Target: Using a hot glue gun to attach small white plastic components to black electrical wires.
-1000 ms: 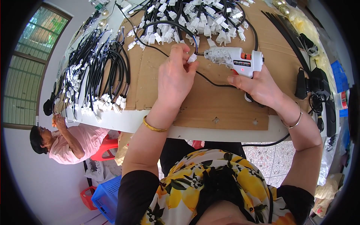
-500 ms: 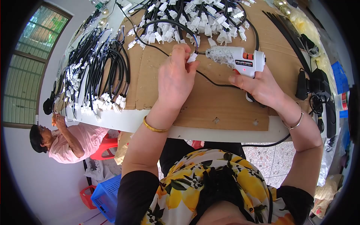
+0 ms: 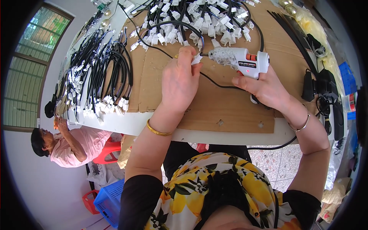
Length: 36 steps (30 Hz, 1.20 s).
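Between the thumb and fingers of my left hand (image 3: 179, 78) is a small white plug connector (image 3: 197, 59), with thin coloured wires running up from it into a black cable (image 3: 174, 22). My right hand (image 3: 261, 86) is wrapped round the grip of a white hot glue gun (image 3: 245, 61), whose small red light is lit. The gun points left, and its nozzle (image 3: 205, 55) is right at the connector; whether they touch I cannot tell. Strings of dried glue cover the gun's front end. A black cord runs below the gun across the cardboard (image 3: 226, 109).
A heap of cables with white connectors (image 3: 207, 23) lies at the far edge, and more black cable bundles (image 3: 111, 73) lie at the left. Black adapters (image 3: 326, 86) sit at the right. A co-worker in pink (image 3: 78, 147) sits at the left. A blue crate (image 3: 109, 203) stands on the floor.
The glue gun and my right hand have shifted very slightly left, bringing the nozzle closer to the connector. My left hand keeps its pinch, almost unmoved.
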Tool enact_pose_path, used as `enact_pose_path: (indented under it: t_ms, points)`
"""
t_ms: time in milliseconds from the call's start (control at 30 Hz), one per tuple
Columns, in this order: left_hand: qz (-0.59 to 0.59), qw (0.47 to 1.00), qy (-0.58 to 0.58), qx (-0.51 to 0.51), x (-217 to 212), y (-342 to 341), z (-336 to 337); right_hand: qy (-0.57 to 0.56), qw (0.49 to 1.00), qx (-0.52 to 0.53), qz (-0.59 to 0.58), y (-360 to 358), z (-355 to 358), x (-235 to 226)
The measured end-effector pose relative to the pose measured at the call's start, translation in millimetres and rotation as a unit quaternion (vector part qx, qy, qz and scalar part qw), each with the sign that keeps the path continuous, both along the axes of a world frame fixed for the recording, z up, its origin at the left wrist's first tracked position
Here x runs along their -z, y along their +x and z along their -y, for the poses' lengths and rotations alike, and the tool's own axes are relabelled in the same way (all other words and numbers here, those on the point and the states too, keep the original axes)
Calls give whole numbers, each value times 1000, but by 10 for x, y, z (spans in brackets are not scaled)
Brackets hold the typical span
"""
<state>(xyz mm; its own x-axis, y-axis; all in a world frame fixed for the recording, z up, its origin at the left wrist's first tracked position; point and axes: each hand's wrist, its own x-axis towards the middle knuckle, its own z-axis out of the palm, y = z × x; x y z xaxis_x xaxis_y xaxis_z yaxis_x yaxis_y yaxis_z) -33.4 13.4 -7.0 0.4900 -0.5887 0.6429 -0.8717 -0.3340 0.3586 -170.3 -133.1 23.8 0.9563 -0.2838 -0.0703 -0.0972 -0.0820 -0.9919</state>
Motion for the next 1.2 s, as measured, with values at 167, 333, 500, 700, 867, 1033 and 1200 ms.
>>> enact_pose_path:
  t_ms: [167, 333, 500, 700, 867, 1033, 1200]
  points:
    - [1, 1000, -1, -1, 3, 2, 0, -4, 1000, -4, 4, -3, 26, 40]
    - [-18, 1000, -5, -8, -7, -2, -8, -2, 1000, -8, -18, -7, 29, 0]
    - [-18, 1000, -23, -12, 1, 9, -11, -5, 1000, -5, 10, -2, 28, 40]
    - [2, 1000, -3, -23, 2, 17, -17, 3, 1000, -4, 5, -9, 28, 22]
    - [-23, 1000, -14, -12, -1, -10, -5, 14, 1000, -5, 13, -13, 14, -7]
    - [-4, 1000, -7, -16, 13, 20, -19, -39, 998, 0, 53, 3, 23, 45]
    - [4, 1000, -11, 4, -12, 26, -34, -5, 1000, -10, -5, -5, -10, -36]
